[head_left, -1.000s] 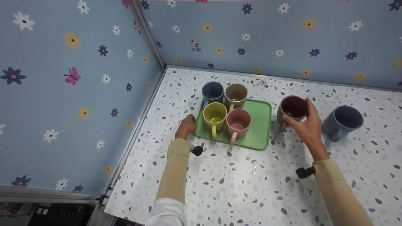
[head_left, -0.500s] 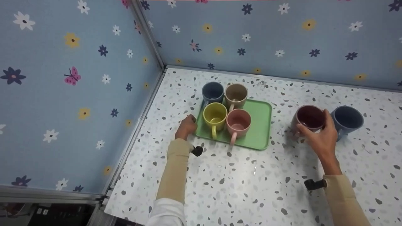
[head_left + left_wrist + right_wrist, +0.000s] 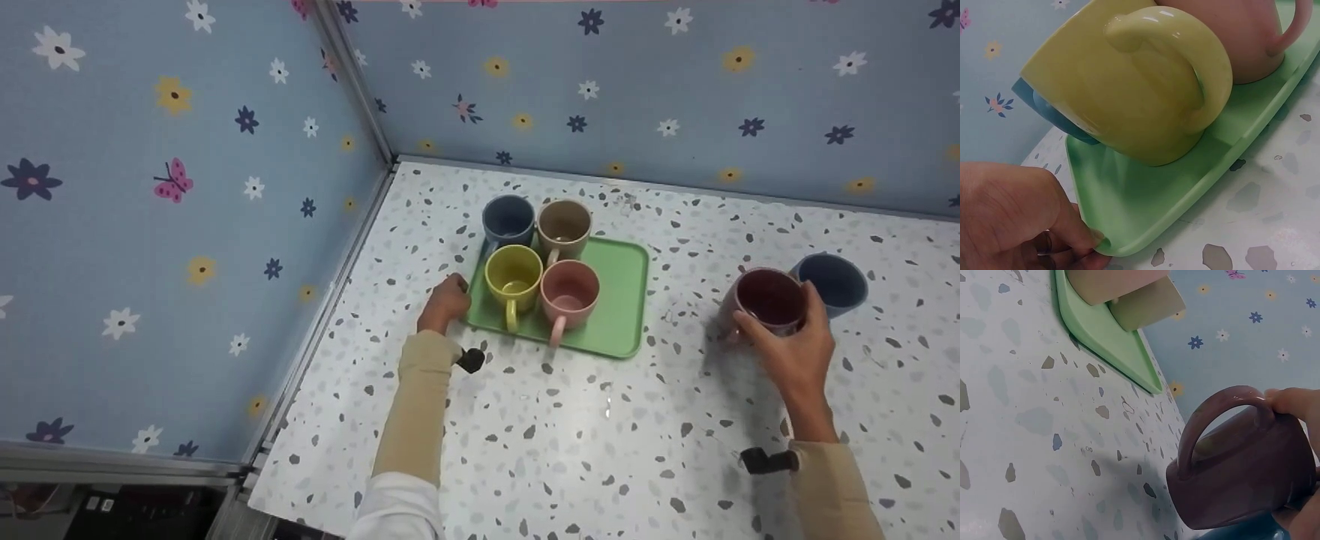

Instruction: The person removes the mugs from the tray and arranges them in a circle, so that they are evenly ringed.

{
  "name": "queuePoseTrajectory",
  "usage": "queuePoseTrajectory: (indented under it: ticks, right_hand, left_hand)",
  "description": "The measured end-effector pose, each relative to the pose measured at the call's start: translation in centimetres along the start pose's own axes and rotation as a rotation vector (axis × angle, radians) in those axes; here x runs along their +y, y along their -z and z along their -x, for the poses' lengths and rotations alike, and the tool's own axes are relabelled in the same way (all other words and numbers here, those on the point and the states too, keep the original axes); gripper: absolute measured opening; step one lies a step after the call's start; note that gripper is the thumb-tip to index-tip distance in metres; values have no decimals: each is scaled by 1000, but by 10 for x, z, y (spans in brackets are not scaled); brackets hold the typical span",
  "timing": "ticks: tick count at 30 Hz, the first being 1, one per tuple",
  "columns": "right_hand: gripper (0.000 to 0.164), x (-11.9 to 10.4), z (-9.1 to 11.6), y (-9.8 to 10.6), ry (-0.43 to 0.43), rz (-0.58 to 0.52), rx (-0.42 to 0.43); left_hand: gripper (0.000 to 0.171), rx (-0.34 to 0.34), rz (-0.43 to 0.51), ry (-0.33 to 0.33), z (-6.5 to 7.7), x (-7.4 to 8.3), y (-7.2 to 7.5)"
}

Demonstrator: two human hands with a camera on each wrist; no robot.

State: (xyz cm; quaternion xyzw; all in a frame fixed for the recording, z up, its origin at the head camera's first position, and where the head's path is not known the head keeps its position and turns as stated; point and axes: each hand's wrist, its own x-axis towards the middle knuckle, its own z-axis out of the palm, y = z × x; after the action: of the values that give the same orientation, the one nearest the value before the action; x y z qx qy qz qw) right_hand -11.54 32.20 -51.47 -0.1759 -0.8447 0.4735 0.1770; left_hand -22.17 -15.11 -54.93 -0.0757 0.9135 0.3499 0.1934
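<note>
In the head view my right hand grips a dark maroon mug by its sides near the rim. Its handle shows in the right wrist view, where the mug appears raised above the table. Just behind it stands a blue mug, partly covered by the mug and hand. My left hand pinches the near left corner of a green tray, thumb inside the rim. The tray carries a yellow mug, a pink mug, a beige mug and another blue mug.
The speckled white table meets a flowered blue wall panel at the back. Another flowered panel borders its left side. The tray's right part has no mug on it.
My right hand has carried the maroon mug right and toward me, away from the tray to in front of the blue mug. My left hand and the tray have stayed put.
</note>
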Motion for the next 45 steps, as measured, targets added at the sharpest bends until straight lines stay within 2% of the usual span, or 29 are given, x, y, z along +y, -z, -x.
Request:
queuePoseTrajectory:
  ticks: [3,6,8,9,17,23,36,45]
  right_hand:
    - [98,3,3,4,-3,-6,12]
    - [98,4,5,7,-13,-3,21]
    - [97,5,6,9,-13,-7,26]
    - [97,6,7,9,-16,-8,27]
    - [97,9,9,13,-42,-7,31]
    - [98,12,10,20,-74,20,34]
    - [100,27,14,39,-54,20,16]
    - [90,35,18,49,-23,10,52]
  left_hand:
    - [21,23,1,-48,-10,-10,-5]
    - [21,27,-7,-52,-11,-10,-5]
    - [22,24,-6,-27,-13,-10,-6]
    - [24,10,-14,3,-5,-2,-2]
    - [31,22,-37,-1,7,4,-1]
    - [31,26,-33,-7,7,4,-1]
    - [29,34,-18,1,5,2,-2]
    - [31,19,-15,-7,7,4,-1]
